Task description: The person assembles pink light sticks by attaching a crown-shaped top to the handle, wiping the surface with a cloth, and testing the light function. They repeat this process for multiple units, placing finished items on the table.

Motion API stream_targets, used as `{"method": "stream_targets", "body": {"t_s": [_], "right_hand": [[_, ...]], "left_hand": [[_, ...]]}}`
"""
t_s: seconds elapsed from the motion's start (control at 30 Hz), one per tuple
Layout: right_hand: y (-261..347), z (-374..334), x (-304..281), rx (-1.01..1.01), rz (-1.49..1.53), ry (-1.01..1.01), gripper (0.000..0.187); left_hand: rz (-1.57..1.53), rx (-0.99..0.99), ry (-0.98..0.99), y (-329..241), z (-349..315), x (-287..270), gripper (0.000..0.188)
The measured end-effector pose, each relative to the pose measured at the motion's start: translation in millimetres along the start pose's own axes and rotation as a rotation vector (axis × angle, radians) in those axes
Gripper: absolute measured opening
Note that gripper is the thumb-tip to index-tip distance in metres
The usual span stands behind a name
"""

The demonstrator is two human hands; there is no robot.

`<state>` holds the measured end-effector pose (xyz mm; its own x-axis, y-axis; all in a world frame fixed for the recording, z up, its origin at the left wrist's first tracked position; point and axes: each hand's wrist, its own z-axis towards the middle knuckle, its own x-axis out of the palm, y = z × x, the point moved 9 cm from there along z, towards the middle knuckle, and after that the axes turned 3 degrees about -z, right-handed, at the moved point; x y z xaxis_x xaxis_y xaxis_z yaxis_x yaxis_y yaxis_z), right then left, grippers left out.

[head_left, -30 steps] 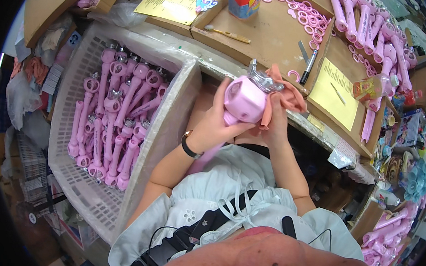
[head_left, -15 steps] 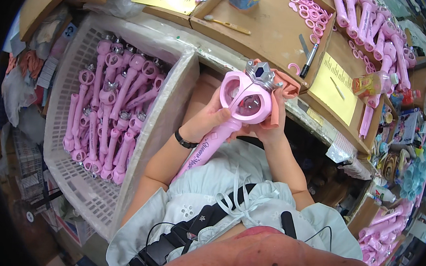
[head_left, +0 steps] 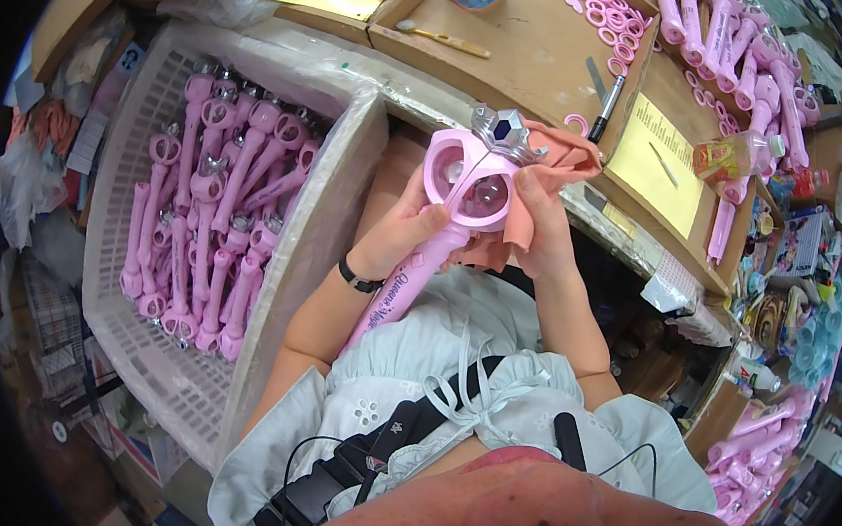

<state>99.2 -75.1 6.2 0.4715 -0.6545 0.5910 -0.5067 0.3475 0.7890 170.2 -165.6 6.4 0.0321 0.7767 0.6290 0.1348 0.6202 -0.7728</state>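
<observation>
A pink toy wand (head_left: 412, 277) lies slantwise over my lap, its round windowed head tipped up and away from me. On top of the head sits a silver crown with a dark blue gem (head_left: 504, 131). My left hand (head_left: 406, 224) is closed around the wand just below its head, thumb on the front. At the head's right side, my right hand (head_left: 543, 223) presses an orange cloth (head_left: 566, 156) against the wand. Folds of the cloth stick out past the crown and hang below my right thumb. The fingers behind the wand are hidden.
A white plastic basket (head_left: 150, 380) full of similar pink wands stands at my left. Ahead, a cardboard tray (head_left: 515, 68) holds pink rings, a brush (head_left: 448, 40) and a marker (head_left: 606, 109). A plastic bottle (head_left: 736, 157) and more wands lie at the right.
My right hand has shifted up around the wand's head, its thumb now showing in front on the cloth. The cloth spreads wider, and the wand has moved slightly left.
</observation>
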Motion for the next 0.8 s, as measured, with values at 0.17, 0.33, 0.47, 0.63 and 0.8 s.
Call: {"method": "stream_targets", "body": {"t_s": [0.17,0.33,0.47,0.63,0.8], "right_hand": [[-6.0,-7.8,1.7,-0.049,-0.288,-0.049,0.035],[36.2,-1.5,-42.0,-0.384,0.054,-0.522,0.028],[128.7,11.9,-22.6,-1.027,-0.192,-0.399,0.031],[161.6,57.3,25.6,-1.207,-1.086,-0.347,0.027],[142.9,36.2,-43.1,-0.858,-1.217,-0.479,0.020]], "left_hand": [[0.143,0.062,-0.123,-8.1,-2.4,-6.6,0.081],[0.202,0.171,-0.174,-23.7,-13.9,-15.5,0.080],[0.116,0.147,-0.135,-24.4,-13.5,-19.7,0.064],[0.107,0.076,-0.078,-9.6,-3.6,-12.5,0.063],[0.033,0.073,-0.099,-10.2,0.2,-22.3,0.063]]}}
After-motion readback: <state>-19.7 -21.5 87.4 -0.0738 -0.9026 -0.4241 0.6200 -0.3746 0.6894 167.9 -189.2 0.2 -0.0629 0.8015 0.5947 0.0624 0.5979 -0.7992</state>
